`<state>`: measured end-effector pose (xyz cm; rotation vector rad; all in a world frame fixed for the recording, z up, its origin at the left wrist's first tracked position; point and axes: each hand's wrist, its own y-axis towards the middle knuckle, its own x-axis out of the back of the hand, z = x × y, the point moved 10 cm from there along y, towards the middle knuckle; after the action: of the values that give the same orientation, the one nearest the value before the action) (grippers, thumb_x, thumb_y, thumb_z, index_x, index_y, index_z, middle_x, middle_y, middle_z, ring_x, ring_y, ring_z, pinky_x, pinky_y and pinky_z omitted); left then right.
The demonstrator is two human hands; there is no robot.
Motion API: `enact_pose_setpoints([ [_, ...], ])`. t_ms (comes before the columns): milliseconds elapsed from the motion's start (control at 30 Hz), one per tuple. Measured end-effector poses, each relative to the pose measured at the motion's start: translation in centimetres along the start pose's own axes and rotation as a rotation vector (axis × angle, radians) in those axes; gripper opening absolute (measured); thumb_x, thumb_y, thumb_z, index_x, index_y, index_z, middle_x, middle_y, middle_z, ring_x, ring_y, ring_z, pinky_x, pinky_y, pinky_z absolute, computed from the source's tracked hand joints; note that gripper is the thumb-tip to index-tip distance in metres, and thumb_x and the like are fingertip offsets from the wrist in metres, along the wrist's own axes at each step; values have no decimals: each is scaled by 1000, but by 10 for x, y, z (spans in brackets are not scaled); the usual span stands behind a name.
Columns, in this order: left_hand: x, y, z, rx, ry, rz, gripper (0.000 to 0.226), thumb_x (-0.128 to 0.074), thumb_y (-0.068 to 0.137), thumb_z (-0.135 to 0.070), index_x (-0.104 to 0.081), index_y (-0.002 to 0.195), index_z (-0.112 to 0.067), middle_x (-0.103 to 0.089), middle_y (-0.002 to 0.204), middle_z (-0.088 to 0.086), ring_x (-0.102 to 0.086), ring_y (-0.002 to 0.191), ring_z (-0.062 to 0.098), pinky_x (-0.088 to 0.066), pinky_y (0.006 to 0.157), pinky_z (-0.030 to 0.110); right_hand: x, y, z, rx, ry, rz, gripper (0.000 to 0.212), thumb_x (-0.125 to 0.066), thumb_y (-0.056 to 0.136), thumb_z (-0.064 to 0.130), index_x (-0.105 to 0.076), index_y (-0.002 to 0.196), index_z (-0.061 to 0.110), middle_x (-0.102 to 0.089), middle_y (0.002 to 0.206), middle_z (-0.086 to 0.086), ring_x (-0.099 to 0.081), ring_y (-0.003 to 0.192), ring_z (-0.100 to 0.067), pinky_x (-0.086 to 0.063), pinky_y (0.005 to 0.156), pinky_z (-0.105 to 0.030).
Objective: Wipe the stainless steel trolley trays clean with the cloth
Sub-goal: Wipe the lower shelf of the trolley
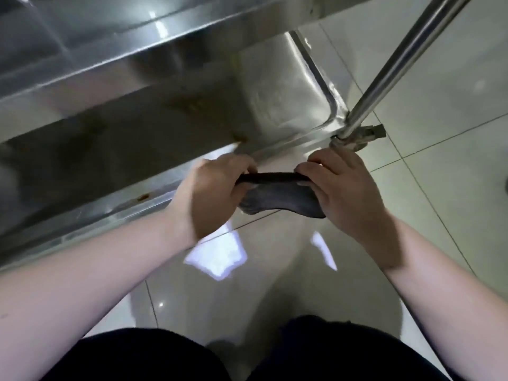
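Our dark trousers (pixel 154 356) sit lowest. Just in front of the lower tray (pixel 275 86), our left grip (pixel 217 188) and right grip (pixel 341 185) both pinch the cloth (pixel 280 199) taut. Folded narrow, it may skip the brown stains (pixel 143 198).

— How many hands?
— Two: a left hand (pixel 211 193) and a right hand (pixel 343 188), centre of the frame.
— Cloths?
— One dark cloth (pixel 280 196), between them.
— Trolley trays?
— Two that I can count: a lower tray (pixel 275 92) across the middle and an upper tray (pixel 110 59) at the upper left. Blur hides any other.
— Uprights?
— One steel post (pixel 398 61), upper right, with one caster (pixel 368 136) at its foot.
— Rust-brown spots (pixel 143 198)?
— At least three; too smeared for a firmer count.
— On the floor (pixel 439 188)?
— Two bright reflections (pixel 217 259), lower centre.
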<state>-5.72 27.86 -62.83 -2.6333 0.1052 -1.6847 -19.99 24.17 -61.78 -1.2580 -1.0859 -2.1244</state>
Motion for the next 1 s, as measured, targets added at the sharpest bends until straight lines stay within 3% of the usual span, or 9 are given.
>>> enact_pose_setpoints([
  [133,-17,6,27,57,-237,-41,22,-61,90,-5,-68,108,-16,-64,99,-1,-53,90,8,-42,80,18,-25,5,-14,2,21,43,30,-44,95,14,-72,96,3,-65,90,-13,-58,75,-37,-50,71,-49],
  [200,-20,11,38,60,-239,-78,21,-60,90,-10,-68,107,-20,-62,97,-5,-49,86,1,-38,76,7,-34,15,-22,13,34,87,33,-41,95,17,-71,101,5,-64,95,-12,-58,82,-38,-49,76,-49],
  [300,-5,35,60,115,-194,-246,19,-57,89,-20,-69,103,-23,-61,95,-13,-49,87,-2,-32,76,-1,-41,54,-41,5,6,66,24,-51,95,21,-70,103,8,-65,95,-13,-56,87,-39,-46,79,-50],
  [400,-12,68,101,318,-243,-319,23,-57,92,-18,-68,111,-22,-66,106,-6,-57,96,8,-40,85,8,-81,99,-70,-161,-107,187,26,-58,95,29,-66,118,19,-61,118,-8,-45,117,-37,-31,96,-46],
  [500,-39,71,140,540,-87,-262,36,-53,96,-25,-57,132,-23,-54,136,4,-48,125,25,-39,104,35,-134,96,-78,-279,-162,382,52,-54,96,38,-42,145,27,-36,151,-5,-20,143,-32,-18,114,-47],
  [600,-39,54,164,578,59,-320,44,-45,100,-28,-44,145,-24,-36,154,3,-24,145,23,-20,117,36,-162,68,-62,-280,-18,429,55,-40,99,47,-29,152,36,-23,161,-1,-11,148,-34,-4,120,-51],
  [767,-37,52,213,657,277,-207,53,-29,104,-37,-18,155,-28,-11,164,-2,5,151,21,4,121,43,-189,51,-60,-235,-144,576,64,-2,87,66,4,149,52,10,164,7,15,148,-38,12,113,-66],
  [1000,-64,60,237,761,280,-177,58,-17,103,-45,0,156,-31,7,164,-6,12,150,20,10,117,51,-205,52,-63,-234,-213,666,69,18,70,75,25,137,61,23,159,19,23,145,-37,10,111,-67],
])
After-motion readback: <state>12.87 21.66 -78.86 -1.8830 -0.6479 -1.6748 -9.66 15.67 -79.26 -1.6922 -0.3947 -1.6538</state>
